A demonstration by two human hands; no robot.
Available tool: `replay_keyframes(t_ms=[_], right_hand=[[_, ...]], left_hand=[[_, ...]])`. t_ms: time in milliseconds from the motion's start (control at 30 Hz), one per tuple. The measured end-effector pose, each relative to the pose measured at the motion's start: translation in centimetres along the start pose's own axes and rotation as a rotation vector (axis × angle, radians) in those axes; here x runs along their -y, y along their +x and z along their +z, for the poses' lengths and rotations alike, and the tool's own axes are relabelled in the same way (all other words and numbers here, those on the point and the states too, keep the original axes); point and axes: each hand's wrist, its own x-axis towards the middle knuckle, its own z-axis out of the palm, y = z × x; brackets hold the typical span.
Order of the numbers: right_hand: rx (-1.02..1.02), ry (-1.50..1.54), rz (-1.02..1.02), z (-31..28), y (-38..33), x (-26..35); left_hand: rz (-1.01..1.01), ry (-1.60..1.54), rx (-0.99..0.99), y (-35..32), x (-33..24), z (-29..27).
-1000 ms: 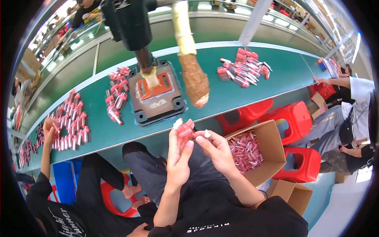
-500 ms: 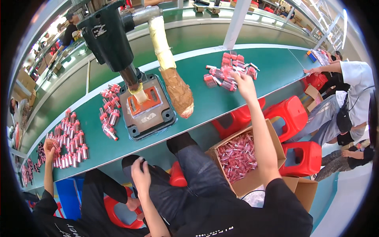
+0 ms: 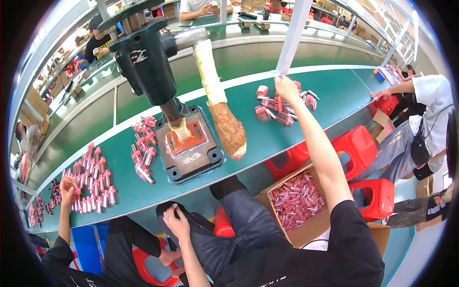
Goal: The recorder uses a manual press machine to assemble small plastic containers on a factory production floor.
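Observation:
My right hand (image 3: 287,88) reaches over the far side of a loose pile of small clear tubes with pinkish-red caps (image 3: 282,115). Its fingers are bent downward, and whatever they hold is hidden beneath the hand. Above my thigh, my left hand (image 3: 177,221) hangs with loosely curved fingers apart and nothing in it. Left of the pile stands a dark green press (image 3: 147,64), its ram resting over an orange-red plate (image 3: 193,136) on a grey base (image 3: 191,165). A lever wrapped in yellow and brown tape (image 3: 224,125) hangs beside it.
More capped tubes (image 3: 142,143) lie left of the base. A neighbour's hand (image 3: 68,186) touches a larger group (image 3: 95,182). An open carton (image 3: 297,198) of pink pieces stands by my right side, near red stools (image 3: 355,148). A white post (image 3: 292,38) rises behind the pile.
My right hand has moved farther back across the pile, and its fingers have turned downward. My left hand stays by my lap. The whole view has shifted, showing more of the far side.

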Motion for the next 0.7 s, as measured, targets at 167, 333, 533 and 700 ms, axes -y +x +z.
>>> replay_keyframes(t_ms=[167, 333, 533, 700], right_hand=[[-0.044, -0.095, -0.120, 1.0, 0.3, 0.5], [-0.023, -0.306, -0.154, 1.7, -0.7, 1.4], [-0.240, -0.188, -0.410, 2.2, -1.2, 2.0], [-0.102, -0.178, -0.559, 3.2, -2.1, 1.8]], left_hand=[[0.017, -0.036, -0.015, 0.3, -0.2, 0.3], [-0.018, -0.022, -0.017, 0.1, -0.2, 0.4], [0.000, -0.016, -0.027, 0.3, -0.3, 0.3], [-0.012, -0.013, -0.019, 0.2, -0.1, 0.1]])
